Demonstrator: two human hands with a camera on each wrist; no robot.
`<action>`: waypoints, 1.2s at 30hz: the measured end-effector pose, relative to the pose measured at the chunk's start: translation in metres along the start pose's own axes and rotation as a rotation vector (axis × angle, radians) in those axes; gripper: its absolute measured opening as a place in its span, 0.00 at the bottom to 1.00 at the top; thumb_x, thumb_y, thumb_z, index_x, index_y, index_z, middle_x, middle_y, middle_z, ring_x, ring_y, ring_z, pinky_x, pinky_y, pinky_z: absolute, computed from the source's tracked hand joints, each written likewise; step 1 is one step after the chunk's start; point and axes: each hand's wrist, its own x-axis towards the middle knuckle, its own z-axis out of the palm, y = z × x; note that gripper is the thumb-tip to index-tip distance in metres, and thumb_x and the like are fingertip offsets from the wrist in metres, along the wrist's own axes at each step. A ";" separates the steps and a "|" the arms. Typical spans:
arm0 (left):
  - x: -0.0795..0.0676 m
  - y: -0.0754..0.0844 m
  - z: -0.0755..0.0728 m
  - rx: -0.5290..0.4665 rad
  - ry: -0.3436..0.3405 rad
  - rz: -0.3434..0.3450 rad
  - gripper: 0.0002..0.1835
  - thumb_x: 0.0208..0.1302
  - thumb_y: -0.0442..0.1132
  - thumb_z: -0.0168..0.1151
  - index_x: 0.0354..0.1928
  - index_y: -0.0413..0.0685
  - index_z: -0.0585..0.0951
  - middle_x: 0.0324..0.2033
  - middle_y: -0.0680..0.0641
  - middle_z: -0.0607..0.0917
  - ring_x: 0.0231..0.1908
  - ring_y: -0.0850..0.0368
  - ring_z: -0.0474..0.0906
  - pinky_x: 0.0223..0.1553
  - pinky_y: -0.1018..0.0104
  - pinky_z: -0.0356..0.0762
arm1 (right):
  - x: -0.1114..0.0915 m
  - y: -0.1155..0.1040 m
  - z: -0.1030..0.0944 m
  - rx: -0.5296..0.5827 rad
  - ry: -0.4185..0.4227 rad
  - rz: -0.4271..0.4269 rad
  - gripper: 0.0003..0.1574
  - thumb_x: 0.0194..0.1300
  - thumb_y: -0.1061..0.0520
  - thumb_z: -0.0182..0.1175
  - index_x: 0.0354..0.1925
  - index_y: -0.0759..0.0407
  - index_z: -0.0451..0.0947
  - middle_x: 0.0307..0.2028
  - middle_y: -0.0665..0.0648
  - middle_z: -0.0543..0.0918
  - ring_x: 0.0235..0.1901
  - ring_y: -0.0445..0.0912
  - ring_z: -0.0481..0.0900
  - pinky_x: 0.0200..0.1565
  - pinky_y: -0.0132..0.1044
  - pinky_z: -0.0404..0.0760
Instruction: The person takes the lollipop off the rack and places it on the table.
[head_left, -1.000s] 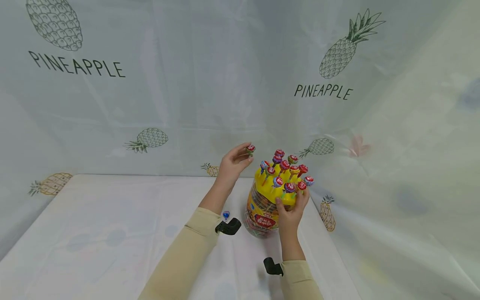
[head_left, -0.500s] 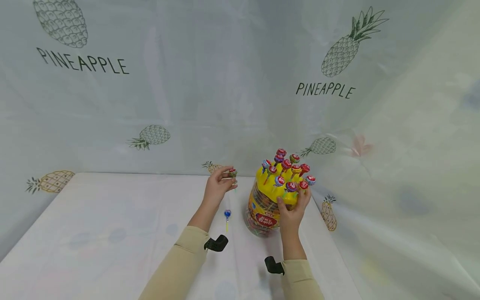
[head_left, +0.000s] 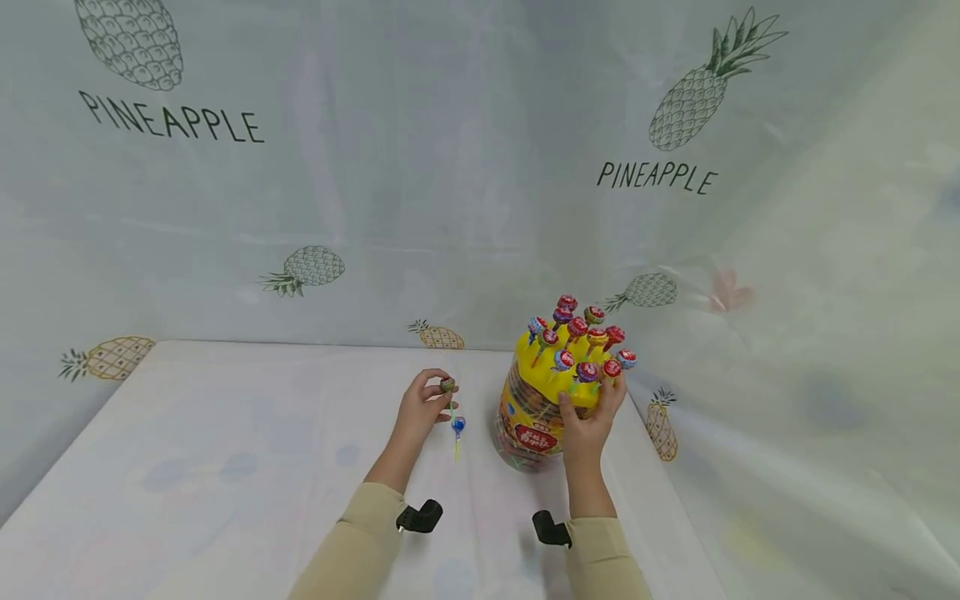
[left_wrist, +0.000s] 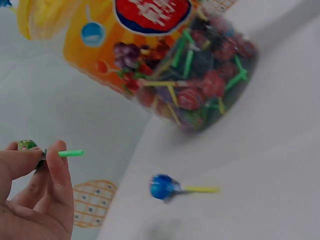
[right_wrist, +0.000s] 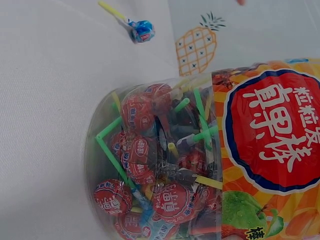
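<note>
My left hand [head_left: 420, 408] pinches a lollipop with a green wrapper [left_wrist: 27, 145] and a green stick, left of the jar and just above the table. A blue-wrapped lollipop [left_wrist: 162, 187] with a yellow stick lies on the table beside that hand. My right hand [head_left: 588, 429] grips the front right edge of the yellow lid of a big clear candy jar [head_left: 534, 437]. Several lollipops stand in the lid, their sticks down; a red one [head_left: 612, 367] is close to my right fingertips. More wrapped lollipops [right_wrist: 140, 160] fill the jar's clear bottom. The right wrist view does not show the right hand.
A white cloth covers the table [head_left: 247, 467]. Behind it hangs a pale curtain [head_left: 450, 167] printed with pineapples, which also closes off the right side near the jar. The table's far edge runs just behind the jar.
My left hand, with the green lollipop, has come down and left from beside the jar's top to near the blue lollipop. My right hand has kept its hold on the lid.
</note>
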 end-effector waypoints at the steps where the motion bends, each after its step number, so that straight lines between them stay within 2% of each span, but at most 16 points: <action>1: -0.002 -0.004 -0.002 0.009 0.002 -0.007 0.18 0.66 0.23 0.56 0.57 0.40 0.74 0.45 0.37 0.84 0.34 0.47 0.85 0.30 0.64 0.83 | 0.000 0.000 0.000 0.001 0.000 0.001 0.38 0.61 0.70 0.61 0.68 0.65 0.61 0.70 0.55 0.48 0.66 0.51 0.59 0.62 0.33 0.68; 7: -0.002 -0.030 -0.011 0.055 -0.011 -0.043 0.20 0.66 0.23 0.57 0.59 0.39 0.77 0.47 0.32 0.82 0.37 0.42 0.84 0.30 0.65 0.83 | 0.001 0.019 -0.005 0.019 0.007 -0.011 0.39 0.62 0.68 0.62 0.69 0.63 0.62 0.71 0.54 0.48 0.66 0.53 0.59 0.62 0.35 0.68; 11: 0.004 -0.039 -0.017 0.099 -0.067 -0.066 0.22 0.65 0.24 0.59 0.61 0.38 0.76 0.44 0.32 0.81 0.37 0.41 0.83 0.31 0.64 0.82 | 0.002 0.014 -0.003 0.013 0.009 -0.030 0.38 0.62 0.69 0.62 0.68 0.64 0.62 0.71 0.56 0.47 0.66 0.53 0.58 0.62 0.35 0.67; 14: 0.009 -0.047 -0.023 0.191 -0.095 -0.068 0.22 0.64 0.27 0.62 0.61 0.41 0.77 0.41 0.39 0.81 0.33 0.47 0.82 0.30 0.64 0.80 | 0.001 0.003 0.001 0.006 0.001 -0.018 0.38 0.61 0.71 0.60 0.68 0.65 0.61 0.71 0.56 0.47 0.67 0.52 0.58 0.63 0.34 0.67; 15: 0.013 -0.055 -0.024 0.238 -0.096 -0.059 0.21 0.64 0.28 0.62 0.60 0.43 0.78 0.40 0.42 0.81 0.32 0.51 0.81 0.29 0.66 0.78 | 0.001 0.003 0.001 0.007 0.000 -0.012 0.38 0.61 0.71 0.60 0.68 0.65 0.61 0.71 0.56 0.47 0.67 0.53 0.58 0.63 0.35 0.67; 19: 0.017 -0.067 -0.030 0.412 -0.122 -0.006 0.19 0.63 0.31 0.65 0.56 0.47 0.80 0.36 0.47 0.79 0.32 0.58 0.77 0.34 0.64 0.76 | 0.000 0.005 0.001 0.001 -0.004 0.012 0.37 0.62 0.69 0.61 0.68 0.64 0.62 0.71 0.54 0.48 0.67 0.52 0.58 0.63 0.34 0.67; 22: 0.017 -0.071 -0.033 0.482 -0.154 0.021 0.18 0.61 0.33 0.67 0.54 0.48 0.81 0.32 0.50 0.78 0.32 0.58 0.75 0.37 0.62 0.75 | 0.000 0.003 0.001 -0.010 -0.005 -0.003 0.37 0.62 0.69 0.61 0.68 0.66 0.62 0.71 0.56 0.47 0.66 0.52 0.59 0.63 0.34 0.67; 26: 0.017 -0.074 -0.034 0.543 -0.190 0.053 0.17 0.60 0.35 0.69 0.52 0.48 0.82 0.28 0.52 0.78 0.29 0.57 0.72 0.33 0.62 0.71 | 0.001 0.001 0.000 -0.024 0.003 -0.018 0.37 0.61 0.71 0.60 0.67 0.67 0.62 0.71 0.57 0.48 0.66 0.51 0.59 0.63 0.33 0.66; 31: 0.017 -0.073 -0.033 0.615 -0.192 0.068 0.16 0.59 0.35 0.70 0.50 0.49 0.83 0.25 0.54 0.77 0.27 0.58 0.70 0.31 0.63 0.68 | 0.000 0.001 0.000 0.012 0.009 0.008 0.37 0.60 0.73 0.59 0.67 0.69 0.61 0.70 0.54 0.47 0.65 0.50 0.61 0.61 0.32 0.68; 36: 0.017 -0.071 -0.031 0.679 -0.203 0.071 0.17 0.59 0.37 0.71 0.52 0.48 0.83 0.25 0.54 0.76 0.26 0.59 0.69 0.31 0.63 0.67 | -0.001 0.001 0.001 0.003 0.003 -0.017 0.37 0.61 0.71 0.60 0.67 0.68 0.61 0.70 0.55 0.48 0.65 0.51 0.60 0.62 0.32 0.67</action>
